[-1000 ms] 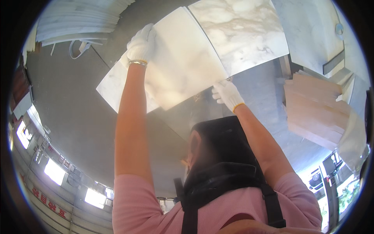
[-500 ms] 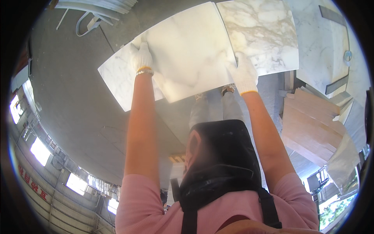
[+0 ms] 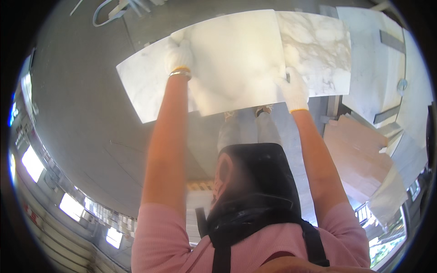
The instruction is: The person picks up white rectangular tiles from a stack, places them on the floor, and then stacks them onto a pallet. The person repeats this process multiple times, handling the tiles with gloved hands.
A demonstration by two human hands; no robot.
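You hold the white tile point(image 3: 236, 59) far out in front, over the grey floor point(image 3: 77, 113). Your left hand point(image 3: 178, 55) grips its left edge, your right hand point(image 3: 295, 88) its right edge, gloved fingers curled. Another tile point(image 3: 318, 50) lies just right.

I hold a pale marble tile point(image 3: 236, 59) by its two side edges — my gloved left hand point(image 3: 178, 55) grips the left edge, my gloved right hand point(image 3: 293, 88) the lower right corner. It overlaps a white tile point(image 3: 141, 91) on its left and a grey-veined tile point(image 3: 318, 50) on its right — both on the grey floor point(image 3: 77, 113). Brownish slabs point(image 3: 359, 159) lie to the right.
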